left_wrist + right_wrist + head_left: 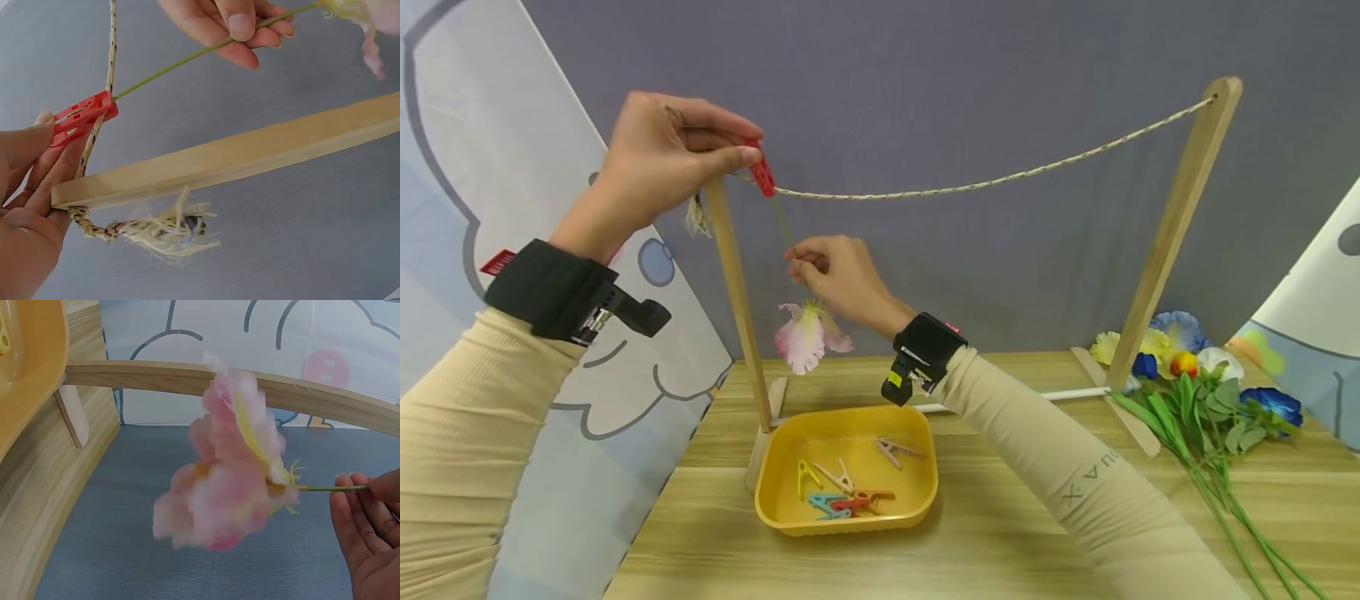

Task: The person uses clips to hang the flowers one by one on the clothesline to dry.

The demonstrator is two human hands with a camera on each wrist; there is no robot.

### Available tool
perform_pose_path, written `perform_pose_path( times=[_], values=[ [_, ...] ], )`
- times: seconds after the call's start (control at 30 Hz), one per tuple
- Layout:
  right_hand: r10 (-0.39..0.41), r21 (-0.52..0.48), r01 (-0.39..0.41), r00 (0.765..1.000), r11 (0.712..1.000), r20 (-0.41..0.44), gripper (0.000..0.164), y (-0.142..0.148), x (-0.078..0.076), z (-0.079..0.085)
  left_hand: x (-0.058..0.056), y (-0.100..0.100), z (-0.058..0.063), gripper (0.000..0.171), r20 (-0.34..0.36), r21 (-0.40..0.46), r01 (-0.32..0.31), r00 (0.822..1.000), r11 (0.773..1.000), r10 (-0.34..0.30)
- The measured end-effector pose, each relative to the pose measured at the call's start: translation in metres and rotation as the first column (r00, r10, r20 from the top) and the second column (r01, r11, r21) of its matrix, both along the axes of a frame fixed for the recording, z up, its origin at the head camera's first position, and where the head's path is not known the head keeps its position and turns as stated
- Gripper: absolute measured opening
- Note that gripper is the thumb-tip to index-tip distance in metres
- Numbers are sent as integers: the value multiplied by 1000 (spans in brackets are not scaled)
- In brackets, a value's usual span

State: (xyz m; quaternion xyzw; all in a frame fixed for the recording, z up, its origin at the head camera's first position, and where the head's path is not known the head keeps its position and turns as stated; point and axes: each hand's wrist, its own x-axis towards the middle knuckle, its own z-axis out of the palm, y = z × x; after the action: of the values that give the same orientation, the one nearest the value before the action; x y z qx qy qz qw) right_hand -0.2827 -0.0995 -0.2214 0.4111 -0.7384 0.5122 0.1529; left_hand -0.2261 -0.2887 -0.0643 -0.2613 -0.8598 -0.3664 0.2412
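My left hand (pixel 658 154) pinches a red clothespin (pixel 762 170) at the left end of the rope (pixel 925 194). In the left wrist view the clothespin (pixel 84 117) lies across the rope, and the green stem (pixel 169 74) runs out from its tip. Lower down, my right hand (pixel 842 275) holds that stem between thumb and fingers. The pink and yellow artificial flower (pixel 808 337) hangs head down below the right hand. Its ruffled petals (pixel 231 481) fill the middle of the right wrist view, slightly blurred.
The rope spans two wooden posts (pixel 1180 225), with a frayed knot (pixel 169 231) at the left one. A yellow basin (pixel 767 500) below holds several clothespins (pixel 835 504). Several artificial flowers (pixel 1206 417) lie at right. A white rod (pixel 1075 393) joins the post feet.
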Motion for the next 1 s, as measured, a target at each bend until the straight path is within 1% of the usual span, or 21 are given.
perform_pose_path(
  times=[0.17, 0.27, 0.4, 0.47, 0.57, 0.67, 0.77, 0.83, 0.9, 0.93, 1.0],
  values=[
    [-29, 9, 29, 999, 1000, 17, 21, 3, 1, 1, -1, 2, 1, 27, 12, -33, -9, 1000, 999, 10],
    [-49, 39, 48, 999, 998, 16, 20, 7, 3, 1, 1, 3, 2, 28, 16, -42, -24, 1000, 999, 25],
    [-67, 78, 68, 998, 995, -14, 22, 17, 6, -3, 4, -1, 4, 31, -12, -68, -47, 999, 997, 46],
    [-65, 88, 68, 997, 994, -35, 22, 25, 8, -6, 6, -3, 4, 32, -25, -77, -59, 998, 995, 58],
    [-68, 107, 75, 995, 991, -70, 21, 40, 12, -11, 8, -6, 2, 33, -25, -79, -77, 997, 994, 76],
    [-65, 135, 80, 992, 988, -106, 22, 59, 18, -16, 10, -7, 0, 34, -40, -97, -102, 994, 990, 98],
    [-65, 168, 86, 990, 982, -127, 22, 79, 26, -22, 12, -5, -1, 33, -90, -94, -132, 988, 987, 124],
    [-64, 183, 88, 989, 979, -135, 22, 93, 33, -26, 14, -2, -2, 32, -157, -91, -151, 978, 984, 135],
    [-69, 192, 97, 987, 977, -144, 22, 107, 40, -29, 17, 1, -4, 32, -253, -92, -164, 958, 982, 136],
    [-75, 195, 103, 986, 975, -149, 22, 114, 43, -31, 20, 3, -6, 31, -308, -90, -163, 943, 983, 128],
    [-86, 204, 118, 983, 972, -161, 22, 128, 48, -34, 25, 8, -12, 29, -423, -82, -147, 901, 986, 99]
  ],
)
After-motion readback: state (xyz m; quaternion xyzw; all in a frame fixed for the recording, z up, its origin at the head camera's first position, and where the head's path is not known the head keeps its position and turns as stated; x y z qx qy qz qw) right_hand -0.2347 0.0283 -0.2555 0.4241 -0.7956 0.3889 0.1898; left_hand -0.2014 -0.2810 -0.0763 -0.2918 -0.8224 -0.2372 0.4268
